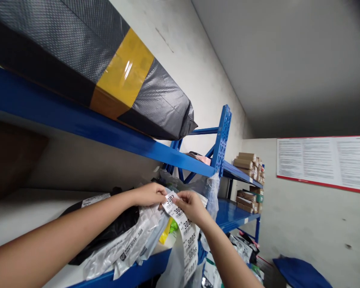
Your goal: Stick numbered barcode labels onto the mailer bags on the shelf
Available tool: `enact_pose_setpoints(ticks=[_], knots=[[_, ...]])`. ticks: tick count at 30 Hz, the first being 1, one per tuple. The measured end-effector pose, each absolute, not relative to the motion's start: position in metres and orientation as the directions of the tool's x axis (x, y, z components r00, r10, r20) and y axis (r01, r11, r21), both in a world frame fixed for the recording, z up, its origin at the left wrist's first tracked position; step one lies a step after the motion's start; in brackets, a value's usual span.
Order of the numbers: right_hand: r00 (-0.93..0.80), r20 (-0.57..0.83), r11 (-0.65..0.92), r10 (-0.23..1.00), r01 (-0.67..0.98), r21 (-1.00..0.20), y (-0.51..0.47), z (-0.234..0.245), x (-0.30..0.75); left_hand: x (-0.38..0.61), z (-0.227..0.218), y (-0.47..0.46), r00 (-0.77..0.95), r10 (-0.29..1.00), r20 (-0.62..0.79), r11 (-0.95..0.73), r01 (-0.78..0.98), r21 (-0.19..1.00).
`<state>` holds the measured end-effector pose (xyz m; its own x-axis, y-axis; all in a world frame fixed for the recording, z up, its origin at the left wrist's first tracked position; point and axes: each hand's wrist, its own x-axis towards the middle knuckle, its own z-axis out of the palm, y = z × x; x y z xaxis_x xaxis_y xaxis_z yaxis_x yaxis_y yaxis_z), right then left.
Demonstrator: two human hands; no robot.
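Observation:
A long strip of white printed labels (189, 239) with numbers such as 3005 and 3006 hangs down from between my hands. My left hand (150, 195) pinches the strip's upper end by the 3002 label. On the other side of that same label, my right hand (190, 206) grips the strip between thumb and fingers. Behind and below my hands, white plastic mailer bags (132, 242) and a black bag (108, 224) lie on the shelf. Yellow and green packaging (169, 228) shows just under the strip.
Overhead, a large black-wrapped parcel (165, 100) with yellow tape rests on a blue shelf beam (108, 142). A blue upright post (222, 140) stands ahead. Cardboard boxes (246, 162) fill the farther shelves. More bagged parcels (243, 252) lie low at the right, near a notice board (324, 162).

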<state>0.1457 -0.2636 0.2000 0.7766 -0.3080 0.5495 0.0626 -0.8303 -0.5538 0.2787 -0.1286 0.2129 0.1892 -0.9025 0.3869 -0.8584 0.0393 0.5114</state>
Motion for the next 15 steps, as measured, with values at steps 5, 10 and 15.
enact_pose_setpoints(ticks=[5, 10, 15], knots=[[0.700, 0.596, -0.856, -0.393, -0.042, -0.515, -0.265, 0.199, 0.146, 0.261, 0.214, -0.125, 0.310, -0.826, 0.471, -0.149, -0.926, 0.348], [0.657, 0.585, -0.822, -0.476, -0.095, -0.562, -0.265, 0.200, 0.144, 0.237, 0.210, -0.132, 0.378, -0.740, 0.557, -0.372, -0.919, 0.130], [0.782, 0.422, -0.728, -0.459, -0.059, -0.683, -0.272, 0.196, 0.134, 0.233, 0.205, -0.142, 0.396, -0.733, 0.553, -0.431, -0.899, 0.072]])
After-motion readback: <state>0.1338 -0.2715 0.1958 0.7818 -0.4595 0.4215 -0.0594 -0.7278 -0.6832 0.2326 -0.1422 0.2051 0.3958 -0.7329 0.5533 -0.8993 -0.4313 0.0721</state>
